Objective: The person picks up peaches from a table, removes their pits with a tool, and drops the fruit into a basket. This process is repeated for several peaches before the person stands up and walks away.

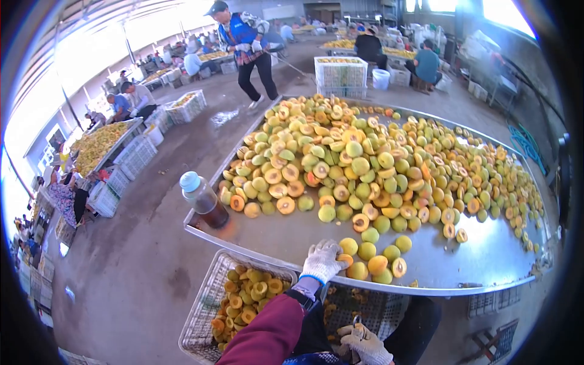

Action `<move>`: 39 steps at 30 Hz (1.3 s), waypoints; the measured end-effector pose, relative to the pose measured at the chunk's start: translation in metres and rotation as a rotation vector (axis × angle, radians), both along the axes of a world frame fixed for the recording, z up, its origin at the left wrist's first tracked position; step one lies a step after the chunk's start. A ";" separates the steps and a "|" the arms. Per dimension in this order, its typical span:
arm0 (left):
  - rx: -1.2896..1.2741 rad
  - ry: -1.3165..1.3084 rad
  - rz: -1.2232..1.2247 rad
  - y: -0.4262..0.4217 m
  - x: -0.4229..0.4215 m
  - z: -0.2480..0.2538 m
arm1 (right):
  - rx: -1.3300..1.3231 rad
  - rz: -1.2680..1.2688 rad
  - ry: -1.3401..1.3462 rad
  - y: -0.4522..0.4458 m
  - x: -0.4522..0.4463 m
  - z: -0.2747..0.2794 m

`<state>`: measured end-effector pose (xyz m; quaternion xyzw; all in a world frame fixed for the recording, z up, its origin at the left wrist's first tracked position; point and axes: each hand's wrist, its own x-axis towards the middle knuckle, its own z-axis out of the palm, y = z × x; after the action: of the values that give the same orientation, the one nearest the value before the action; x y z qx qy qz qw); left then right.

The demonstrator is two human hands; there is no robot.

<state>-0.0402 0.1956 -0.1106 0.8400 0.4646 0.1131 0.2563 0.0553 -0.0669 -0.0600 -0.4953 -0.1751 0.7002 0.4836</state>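
Observation:
My left hand (322, 260), in a white knit glove, rests at the front edge of the metal table (261, 240), its fingers curled against a halved fruit (345, 259) beside a small group of yellow-green fruits (367, 251). Lower down, near my lap, my right hand (364, 344) is gloved too and closed around a small metal tool (357, 319) with a ring-like end. A large heap of halved fruits (353, 152) covers much of the table. Below the table's front edge, a white crate (204, 304) holds pitted fruit halves (249, 295).
A bottle (204, 199) of dark liquid with a light blue cap stands at the table's left corner. Under the front edge is a second crate (389, 310). Beyond the table, a person (243, 42) in a blue vest walks near stacked white crates (340, 76).

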 end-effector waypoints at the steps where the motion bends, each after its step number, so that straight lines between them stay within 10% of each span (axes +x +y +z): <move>1: 0.006 -0.081 0.059 -0.002 -0.002 0.000 | -0.012 0.015 -0.008 0.004 0.000 0.007; 5: -0.510 -0.941 0.311 -0.010 -0.004 -0.002 | -0.029 -0.014 0.084 0.007 0.005 0.037; 14: -1.313 -1.231 0.102 -0.104 -0.022 0.067 | 0.051 0.060 -0.160 0.015 0.012 0.037; 19: -1.237 -1.342 0.264 -0.130 -0.014 0.084 | 0.013 0.179 -0.779 0.020 0.009 0.060; 27: -1.082 -1.286 0.190 -0.156 -0.004 0.084 | -0.036 0.217 -0.929 0.019 0.009 0.060; 34: -0.715 -1.307 0.120 -0.174 0.007 0.092 | -0.019 0.259 -0.915 0.012 0.010 0.066; 39: -0.796 -0.890 -0.151 -0.141 -0.002 0.117 | -0.149 0.449 -0.381 0.017 0.023 0.080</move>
<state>-0.0426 0.0543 0.0067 0.5823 0.2583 0.2526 0.7283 0.0778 -0.0496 0.0199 -0.6006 -0.3158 0.6950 0.2377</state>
